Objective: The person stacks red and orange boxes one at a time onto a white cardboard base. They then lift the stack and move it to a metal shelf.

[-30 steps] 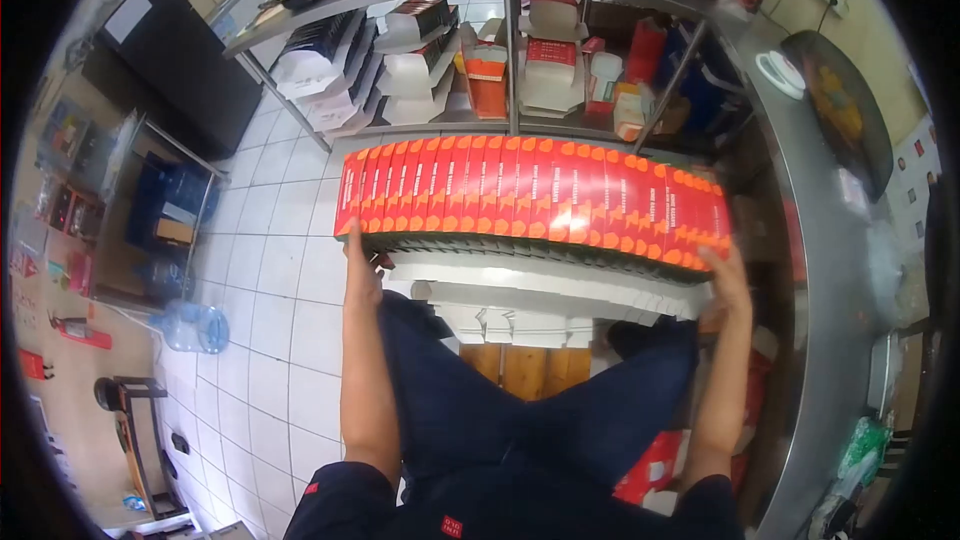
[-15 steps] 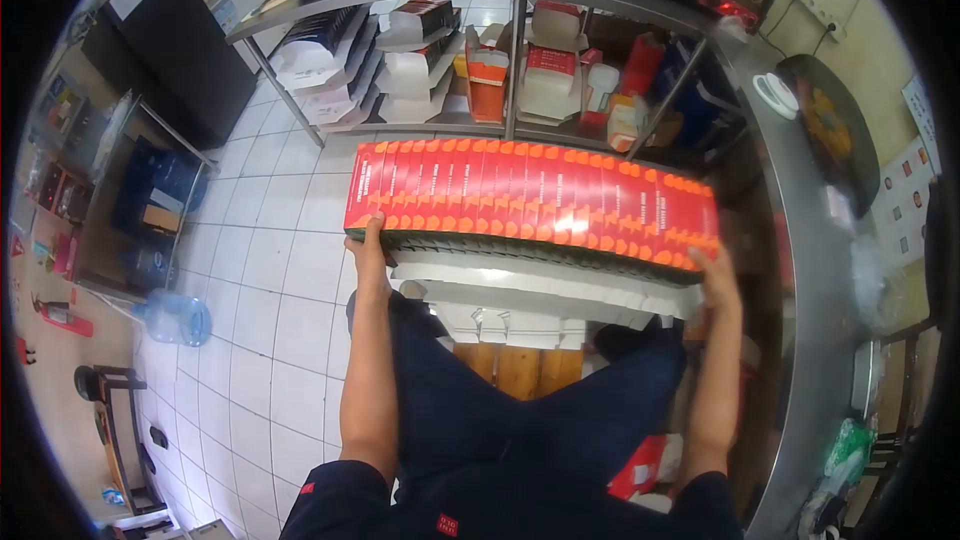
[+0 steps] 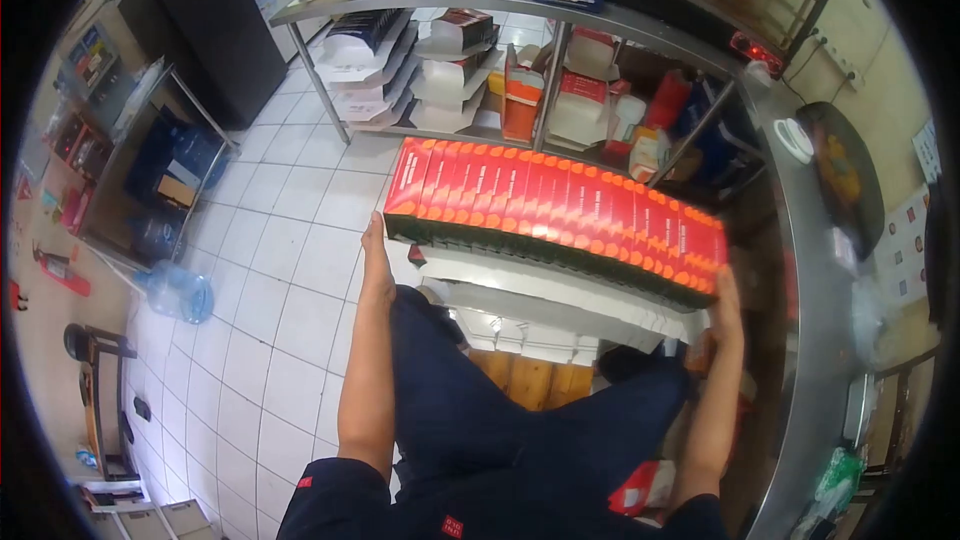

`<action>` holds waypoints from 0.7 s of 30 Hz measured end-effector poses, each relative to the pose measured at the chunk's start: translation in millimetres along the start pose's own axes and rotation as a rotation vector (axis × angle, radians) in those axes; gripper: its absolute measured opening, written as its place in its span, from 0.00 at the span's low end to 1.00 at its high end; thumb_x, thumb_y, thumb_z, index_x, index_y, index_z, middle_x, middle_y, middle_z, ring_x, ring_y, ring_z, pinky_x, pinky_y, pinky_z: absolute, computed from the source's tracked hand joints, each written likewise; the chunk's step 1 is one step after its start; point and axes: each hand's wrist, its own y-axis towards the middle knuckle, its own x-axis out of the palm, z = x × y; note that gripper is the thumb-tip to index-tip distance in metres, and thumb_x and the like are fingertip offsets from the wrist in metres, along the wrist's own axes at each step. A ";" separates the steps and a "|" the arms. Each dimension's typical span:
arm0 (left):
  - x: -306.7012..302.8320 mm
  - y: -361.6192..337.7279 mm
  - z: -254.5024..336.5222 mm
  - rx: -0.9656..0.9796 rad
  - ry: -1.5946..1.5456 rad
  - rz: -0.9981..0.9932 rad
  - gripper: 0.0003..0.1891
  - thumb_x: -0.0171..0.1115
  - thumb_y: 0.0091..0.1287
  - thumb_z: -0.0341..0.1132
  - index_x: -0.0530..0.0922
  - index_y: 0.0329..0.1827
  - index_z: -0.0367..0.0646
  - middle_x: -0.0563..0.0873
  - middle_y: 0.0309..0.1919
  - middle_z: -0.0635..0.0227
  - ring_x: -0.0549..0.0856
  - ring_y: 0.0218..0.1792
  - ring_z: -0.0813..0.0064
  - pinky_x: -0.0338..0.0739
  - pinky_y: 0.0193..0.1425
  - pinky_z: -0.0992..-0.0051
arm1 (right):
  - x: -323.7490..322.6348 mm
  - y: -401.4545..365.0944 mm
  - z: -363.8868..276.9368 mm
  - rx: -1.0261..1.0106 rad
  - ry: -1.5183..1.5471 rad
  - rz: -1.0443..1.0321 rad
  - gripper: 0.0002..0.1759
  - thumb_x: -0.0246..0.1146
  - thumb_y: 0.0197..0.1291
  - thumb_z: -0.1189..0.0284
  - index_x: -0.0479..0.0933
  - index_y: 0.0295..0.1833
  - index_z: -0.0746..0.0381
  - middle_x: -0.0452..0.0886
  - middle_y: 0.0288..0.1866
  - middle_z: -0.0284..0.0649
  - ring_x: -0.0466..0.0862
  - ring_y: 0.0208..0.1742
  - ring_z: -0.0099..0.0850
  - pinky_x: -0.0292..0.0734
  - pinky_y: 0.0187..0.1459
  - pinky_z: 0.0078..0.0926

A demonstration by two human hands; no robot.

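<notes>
A long row of flat red and orange cartons [image 3: 555,210] is squeezed between both my hands above my lap. My left hand [image 3: 377,258] presses on the row's left end. At the right end my right hand [image 3: 724,302] pushes inward. The cartons stand on edge, packed side by side, with white folded flaps [image 3: 545,290] showing beneath them. My dark blue trousers and a wooden seat [image 3: 525,375] lie below the row.
A steel shelf unit [image 3: 545,50] ahead holds stacks of white and red boxes. A steel counter [image 3: 820,240] runs along the right. On the white tiled floor to the left lie a water bottle [image 3: 170,292] and a wire rack [image 3: 150,170].
The row of cartons has shifted right and tilted, its right end lower. Both hands stayed on its ends. The view has tipped, showing more shelf and floor.
</notes>
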 end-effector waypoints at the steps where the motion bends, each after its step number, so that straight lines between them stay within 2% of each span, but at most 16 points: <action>1: -4.9 0.5 -1.8 -0.015 -0.018 0.013 0.60 0.48 0.61 0.80 0.49 0.82 0.38 0.53 0.80 0.47 0.51 0.80 0.47 0.41 0.81 0.50 | 1.5 -0.8 -3.2 -0.020 -0.002 0.031 0.32 0.55 0.76 0.51 0.64 0.75 0.59 0.75 0.68 0.38 0.77 0.66 0.28 0.72 0.65 0.36; 3: -15.8 2.2 -8.1 -0.042 -0.039 0.056 0.58 0.46 0.63 0.80 0.53 0.82 0.39 0.50 0.81 0.40 0.49 0.81 0.45 0.39 0.81 0.47 | 5.2 0.1 -10.2 -0.085 -0.017 0.065 0.32 0.52 0.77 0.49 0.63 0.76 0.58 0.75 0.69 0.39 0.77 0.66 0.30 0.74 0.63 0.36; 6: -33.1 -0.9 -19.1 -0.102 -0.071 0.059 0.53 0.44 0.66 0.78 0.59 0.80 0.39 0.52 0.79 0.37 0.51 0.81 0.45 0.41 0.81 0.47 | 8.2 -4.0 -26.3 -0.085 -0.069 0.128 0.33 0.52 0.77 0.48 0.62 0.76 0.59 0.75 0.69 0.41 0.77 0.66 0.32 0.73 0.64 0.36; 7: -37.3 -2.8 -19.9 -0.111 -0.080 0.066 0.53 0.44 0.66 0.78 0.59 0.80 0.39 0.52 0.79 0.37 0.51 0.81 0.45 0.41 0.81 0.47 | 7.2 -1.5 -28.6 -0.102 -0.143 0.249 0.31 0.53 0.77 0.50 0.65 0.74 0.60 0.75 0.68 0.40 0.77 0.66 0.33 0.73 0.64 0.34; 8: -41.1 -3.9 -19.4 -0.127 -0.091 0.066 0.50 0.45 0.68 0.75 0.62 0.79 0.39 0.55 0.79 0.38 0.53 0.80 0.46 0.43 0.81 0.48 | 5.9 1.3 -33.8 -0.102 -0.156 0.239 0.31 0.53 0.77 0.50 0.65 0.74 0.60 0.75 0.68 0.40 0.77 0.66 0.33 0.73 0.64 0.34; 10: -47.2 3.2 -21.4 -0.144 -0.121 0.083 0.47 0.45 0.70 0.73 0.65 0.77 0.39 0.58 0.78 0.39 0.56 0.80 0.48 0.45 0.81 0.50 | 7.0 11.0 -51.4 -0.223 -0.409 0.455 0.27 0.55 0.77 0.54 0.70 0.71 0.61 0.76 0.67 0.39 0.77 0.66 0.33 0.73 0.64 0.32; 11: -53.0 9.1 -25.1 -0.131 -0.086 0.066 0.44 0.48 0.71 0.70 0.67 0.76 0.40 0.62 0.76 0.43 0.60 0.78 0.51 0.49 0.80 0.52 | 9.0 14.8 -59.5 -0.321 -0.422 0.470 0.22 0.55 0.78 0.58 0.73 0.67 0.61 0.76 0.66 0.38 0.77 0.66 0.33 0.73 0.62 0.30; 12: -59.0 16.0 -29.7 -0.118 -0.051 0.049 0.42 0.50 0.72 0.67 0.69 0.74 0.40 0.67 0.74 0.46 0.65 0.76 0.55 0.53 0.79 0.54 | 17.7 15.8 -73.0 -0.347 -0.388 0.461 0.20 0.55 0.78 0.61 0.74 0.65 0.63 0.77 0.65 0.39 0.79 0.64 0.32 0.75 0.62 0.29; 13: -64.6 23.1 -36.2 -0.125 -0.063 0.064 0.42 0.50 0.72 0.67 0.69 0.74 0.40 0.67 0.74 0.46 0.65 0.76 0.55 0.53 0.79 0.54 | 34.1 11.7 -90.1 -0.409 -0.421 0.412 0.19 0.55 0.78 0.62 0.75 0.64 0.64 0.77 0.64 0.39 0.79 0.63 0.31 0.75 0.61 0.29; 15: -72.8 42.2 -54.4 -0.132 0.026 0.056 0.36 0.56 0.72 0.62 0.72 0.70 0.40 0.77 0.67 0.56 0.74 0.69 0.63 0.61 0.73 0.58 | 66.6 7.8 -113.2 -0.503 -0.455 0.296 0.17 0.54 0.78 0.64 0.76 0.61 0.66 0.78 0.63 0.41 0.80 0.60 0.31 0.77 0.61 0.31; 16: -75.8 50.7 -64.3 -0.139 0.020 0.065 0.36 0.56 0.72 0.62 0.72 0.70 0.40 0.77 0.67 0.56 0.74 0.69 0.63 0.61 0.73 0.58 | 82.4 8.9 -119.9 -0.530 -0.459 0.230 0.17 0.54 0.79 0.65 0.76 0.60 0.67 0.78 0.62 0.42 0.81 0.60 0.31 0.77 0.62 0.32; 17: -78.4 57.9 -75.1 -0.173 0.030 0.065 0.34 0.57 0.72 0.60 0.73 0.69 0.41 0.79 0.64 0.59 0.77 0.65 0.66 0.64 0.70 0.60 | 111.2 6.9 -125.9 -0.579 -0.422 0.201 0.15 0.55 0.77 0.65 0.78 0.53 0.68 0.79 0.57 0.44 0.81 0.56 0.33 0.77 0.59 0.31; 18: -81.2 64.4 -88.5 -0.209 0.041 0.062 0.32 0.58 0.72 0.58 0.74 0.67 0.42 0.82 0.61 0.62 0.79 0.62 0.69 0.66 0.67 0.62 | 129.0 9.6 -130.1 -0.570 -0.431 0.197 0.15 0.55 0.77 0.65 0.78 0.53 0.68 0.79 0.57 0.44 0.81 0.56 0.33 0.77 0.59 0.31; 20: -83.6 75.9 -113.1 -0.244 0.030 0.063 0.29 0.59 0.72 0.57 0.75 0.64 0.43 0.83 0.59 0.65 0.80 0.60 0.71 0.67 0.64 0.64 | 162.6 18.6 -138.5 -0.708 -0.749 -0.088 0.16 0.58 0.74 0.64 0.78 0.46 0.68 0.79 0.53 0.46 0.81 0.50 0.35 0.77 0.55 0.31; 21: -82.4 78.9 -116.7 -0.287 0.040 0.069 0.27 0.59 0.73 0.52 0.76 0.63 0.39 0.83 0.58 0.63 0.81 0.58 0.69 0.69 0.64 0.66 | 193.7 19.3 -144.2 -0.668 -0.708 -0.128 0.16 0.61 0.71 0.63 0.78 0.42 0.67 0.78 0.50 0.47 0.81 0.46 0.35 0.77 0.51 0.30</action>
